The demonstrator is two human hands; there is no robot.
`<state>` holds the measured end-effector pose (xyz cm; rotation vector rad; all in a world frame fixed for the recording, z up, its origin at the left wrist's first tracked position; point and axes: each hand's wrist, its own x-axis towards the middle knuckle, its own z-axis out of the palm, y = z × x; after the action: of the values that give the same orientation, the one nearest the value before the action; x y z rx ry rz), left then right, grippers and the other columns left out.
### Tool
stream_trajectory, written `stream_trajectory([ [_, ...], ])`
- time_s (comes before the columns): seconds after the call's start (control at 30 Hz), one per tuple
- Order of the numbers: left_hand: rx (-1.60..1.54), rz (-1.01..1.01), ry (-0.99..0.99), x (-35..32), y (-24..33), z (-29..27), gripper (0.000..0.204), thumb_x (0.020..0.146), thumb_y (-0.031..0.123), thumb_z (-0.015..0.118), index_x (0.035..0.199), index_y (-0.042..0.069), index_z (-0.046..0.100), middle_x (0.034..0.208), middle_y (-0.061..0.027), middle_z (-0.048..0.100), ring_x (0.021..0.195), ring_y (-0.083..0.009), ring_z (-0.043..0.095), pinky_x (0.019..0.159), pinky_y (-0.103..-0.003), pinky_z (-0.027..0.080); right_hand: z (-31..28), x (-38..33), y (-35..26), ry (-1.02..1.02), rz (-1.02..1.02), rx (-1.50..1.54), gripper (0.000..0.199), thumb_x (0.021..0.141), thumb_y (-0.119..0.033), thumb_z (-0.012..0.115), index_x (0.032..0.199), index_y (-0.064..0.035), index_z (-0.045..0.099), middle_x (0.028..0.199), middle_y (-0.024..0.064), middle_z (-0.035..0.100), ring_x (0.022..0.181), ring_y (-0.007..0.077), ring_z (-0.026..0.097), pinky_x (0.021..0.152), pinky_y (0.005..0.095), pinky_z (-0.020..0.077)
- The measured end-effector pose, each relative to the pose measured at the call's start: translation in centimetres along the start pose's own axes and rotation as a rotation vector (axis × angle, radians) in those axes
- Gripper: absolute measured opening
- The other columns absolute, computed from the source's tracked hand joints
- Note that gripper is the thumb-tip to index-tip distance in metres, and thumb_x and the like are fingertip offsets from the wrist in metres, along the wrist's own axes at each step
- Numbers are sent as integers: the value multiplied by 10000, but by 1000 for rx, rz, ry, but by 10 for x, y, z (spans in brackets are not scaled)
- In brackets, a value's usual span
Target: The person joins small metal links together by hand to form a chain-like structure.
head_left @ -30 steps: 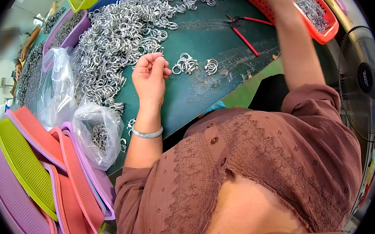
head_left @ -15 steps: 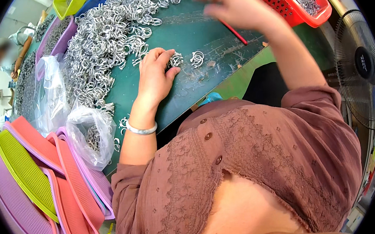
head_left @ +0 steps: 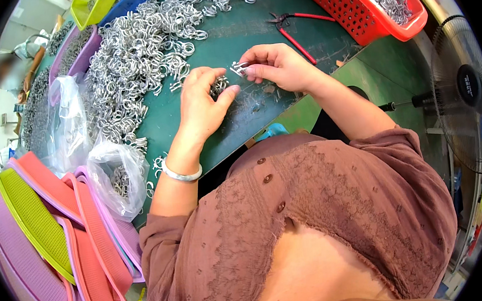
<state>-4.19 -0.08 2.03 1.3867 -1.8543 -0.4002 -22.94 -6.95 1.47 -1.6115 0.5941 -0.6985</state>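
My left hand [head_left: 203, 102] rests on the green tabletop [head_left: 243, 28], its thumb and fingers curled around a few small silver metal rings [head_left: 220, 86]. Just to its right, my right hand [head_left: 282, 68] pinches more metal rings [head_left: 239, 68] between thumb and fingertips. These look like open loops with a stem, partly hidden by the fingers. A large heap of the same silver rings [head_left: 131, 51] spreads over the table left of and beyond my left hand. Red-handled cutting pliers [head_left: 297, 43] lie with handles spread, beyond my right hand.
A red perforated basket [head_left: 337, 7] of metal pieces stands far right, near a fan [head_left: 465, 85]. At left are purple [head_left: 94, 43] and yellow-green [head_left: 91, 9] bins, a clear bag [head_left: 136, 184] with metal pieces and stacked coloured baskets [head_left: 31, 223]. Another person [head_left: 11, 75] is at far left.
My right hand has come nearer, from beside the pliers to my left hand, and now pinches rings. The loose rings right of my left hand have left their spot. The pliers show fully.
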Motion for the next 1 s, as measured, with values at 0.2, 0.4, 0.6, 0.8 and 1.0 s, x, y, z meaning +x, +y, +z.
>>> stream_trajectory([
  [0.2, -504, -217, 20, 13, 0, 6, 119, 773, 60, 604, 882, 12, 591, 782, 6, 552, 676, -55, 484, 596, -188, 391, 10, 8, -12, 84, -60, 321, 190, 821, -109, 554, 975, 0, 570, 828, 28, 599, 679, 63, 517, 620, 203, 445],
  [0.4, -768, -297, 118, 16, 5, 9, 80, 800, 22, 571, 876, -4, 574, 795, 12, 568, 695, -33, 486, 605, -153, 375, 13, 13, -10, 125, -41, 309, 206, 813, -87, 554, 998, 1, 577, 862, 27, 598, 692, 62, 511, 628, 196, 435],
  [0.6, -877, -347, 156, 13, 3, 11, 54, 801, 12, 560, 852, -2, 567, 773, 16, 558, 680, -27, 479, 598, -149, 370, 14, 16, -7, 116, -34, 319, 219, 813, -68, 545, 1018, 8, 565, 870, 25, 591, 699, 63, 506, 642, 200, 434],
  [0.8, -626, -232, 198, 9, -6, 10, 38, 802, 20, 557, 837, 5, 562, 744, 27, 542, 651, -24, 468, 581, -144, 357, 18, 19, -9, 112, -48, 343, 227, 805, -65, 555, 1020, 5, 562, 872, 17, 584, 707, 54, 509, 631, 193, 433],
  [1.0, -602, -162, 226, 6, -15, 11, 39, 829, 36, 528, 861, 14, 532, 745, 16, 544, 656, -29, 483, 577, -150, 371, 19, 22, -6, 91, -86, 297, 206, 800, -43, 555, 999, 5, 565, 857, 15, 575, 731, 57, 518, 637, 193, 433],
])
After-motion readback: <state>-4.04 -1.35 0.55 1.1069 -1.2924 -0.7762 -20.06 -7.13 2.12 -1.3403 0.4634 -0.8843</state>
